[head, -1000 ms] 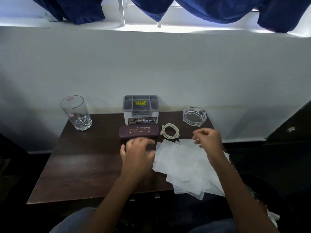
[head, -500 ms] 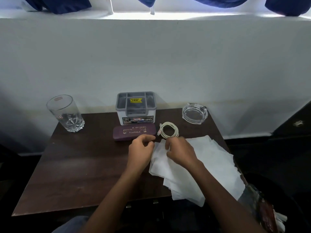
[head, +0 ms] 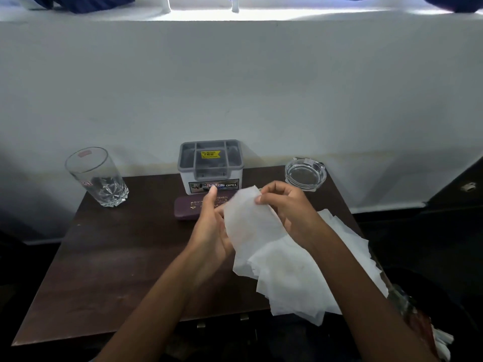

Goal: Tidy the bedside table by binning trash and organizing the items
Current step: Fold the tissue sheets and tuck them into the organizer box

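Tidying looks barely begun: the white tissues (head: pixel 300 270) lie heaped front-right of the organiser (head: pixel 211 165), unbinned. The right hand (head: pixel 290 212) pinches one sheet's top corner; the left hand (head: pixel 209 231) touches its edge, fingers hidden, grip unclear. The organiser's compartments, the glass (head: pixel 96 176) to its left and ashtray (head: pixel 305 173) to its right look empty

1 glass (head: pixel 96 178) mid-left, 1 grey box (head: pixel 211 165) centre, 1 ashtray (head: pixel 305 173) mid-right, 1 purple case (head: pixel 188 209), 1 table (head: pixel 117 257). Tissues (head: pixel 300 278): several, overlapping, exact no. unclear.
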{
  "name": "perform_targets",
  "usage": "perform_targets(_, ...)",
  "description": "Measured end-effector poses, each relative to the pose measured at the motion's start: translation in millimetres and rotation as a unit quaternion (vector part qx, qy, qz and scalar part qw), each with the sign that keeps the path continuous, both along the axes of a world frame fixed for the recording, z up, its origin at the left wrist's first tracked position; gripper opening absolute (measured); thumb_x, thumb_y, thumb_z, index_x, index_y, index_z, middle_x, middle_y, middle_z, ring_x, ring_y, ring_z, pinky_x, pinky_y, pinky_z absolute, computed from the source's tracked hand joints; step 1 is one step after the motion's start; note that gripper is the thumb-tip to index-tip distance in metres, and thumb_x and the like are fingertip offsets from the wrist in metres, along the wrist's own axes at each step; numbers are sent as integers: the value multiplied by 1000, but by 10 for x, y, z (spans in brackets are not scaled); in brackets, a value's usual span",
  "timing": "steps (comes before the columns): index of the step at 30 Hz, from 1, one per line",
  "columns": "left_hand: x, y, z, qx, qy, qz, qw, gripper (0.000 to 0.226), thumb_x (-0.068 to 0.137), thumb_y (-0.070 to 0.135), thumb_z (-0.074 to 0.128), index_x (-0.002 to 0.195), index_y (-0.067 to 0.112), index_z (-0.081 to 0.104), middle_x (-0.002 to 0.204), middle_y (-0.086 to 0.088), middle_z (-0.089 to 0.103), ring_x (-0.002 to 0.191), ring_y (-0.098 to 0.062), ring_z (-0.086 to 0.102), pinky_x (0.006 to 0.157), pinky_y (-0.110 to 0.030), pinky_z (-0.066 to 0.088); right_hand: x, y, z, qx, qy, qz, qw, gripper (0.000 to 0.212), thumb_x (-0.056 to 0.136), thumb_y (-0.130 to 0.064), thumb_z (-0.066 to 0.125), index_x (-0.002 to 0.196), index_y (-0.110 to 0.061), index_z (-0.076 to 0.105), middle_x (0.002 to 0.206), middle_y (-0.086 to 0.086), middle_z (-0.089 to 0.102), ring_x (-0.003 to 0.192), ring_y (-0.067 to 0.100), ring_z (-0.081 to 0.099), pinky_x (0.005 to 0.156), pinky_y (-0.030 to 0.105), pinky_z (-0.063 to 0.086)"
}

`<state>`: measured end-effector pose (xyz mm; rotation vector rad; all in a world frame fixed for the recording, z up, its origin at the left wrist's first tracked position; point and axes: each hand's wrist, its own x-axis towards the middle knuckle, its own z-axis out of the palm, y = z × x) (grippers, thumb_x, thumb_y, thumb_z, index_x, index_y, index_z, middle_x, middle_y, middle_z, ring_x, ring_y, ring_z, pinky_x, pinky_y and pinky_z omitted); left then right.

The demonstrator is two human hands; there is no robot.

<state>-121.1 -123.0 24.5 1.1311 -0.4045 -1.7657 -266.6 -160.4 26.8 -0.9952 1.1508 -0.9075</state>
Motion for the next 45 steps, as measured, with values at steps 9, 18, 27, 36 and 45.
perform_targets(9, -61, 48, -15, -31, -23, -38, 999, 31, 94, 24, 49, 115, 3, 60, 106, -14, 71, 93, -25, 70, 81, -37, 56, -9, -11, -19, 56, -6, -51, 997, 15, 76, 4, 65, 75, -11, 61, 80, 15, 61, 71, 29, 53, 71, 37, 49)
perform_targets(18, 61, -17, -75, 13, -77, 9, 997, 31, 96, 23, 46, 118, 7, 59, 112, -14, 67, 95, -28, 66, 71, -38, 57, -858, -148, -230, -51, 403, -85, 910, 12, 77, -2, 64, 74, -13, 66, 79, 9, 65, 63, 19, 58, 61, 22, 42)
perform_targets(27, -11, -35, -153, 45, -161, 9, 986, 24, 94, 25, 51, 113, 12, 58, 104, -8, 65, 92, -27, 63, 76, -41, 53, -577, -165, -530, -129, 578, 26, 805, 30, 88, -17, 54, 114, -25, 65, 115, 11, 55, 113, 35, 42, 94, 38, 41)
perform_targets(36, -13, -54, -162, 43, -167, 11, 985, 10, 93, 23, 52, 90, 18, 60, 93, -4, 64, 84, -24, 61, 78, -43, 52, -402, -157, -588, -154, 594, 26, 789, 17, 88, -11, 49, 88, -12, 66, 105, 8, 55, 108, 33, 42, 79, 35, 35)
perform_targets(45, 37, -65, -131, -19, -228, 58, 972, 16, 96, 22, 48, 98, 10, 59, 86, -4, 65, 77, -19, 63, 67, -32, 52, -333, -132, 79, -206, 328, -62, 920, 22, 78, -4, 60, 65, -21, 56, 66, 0, 61, 65, 13, 55, 70, 27, 45)
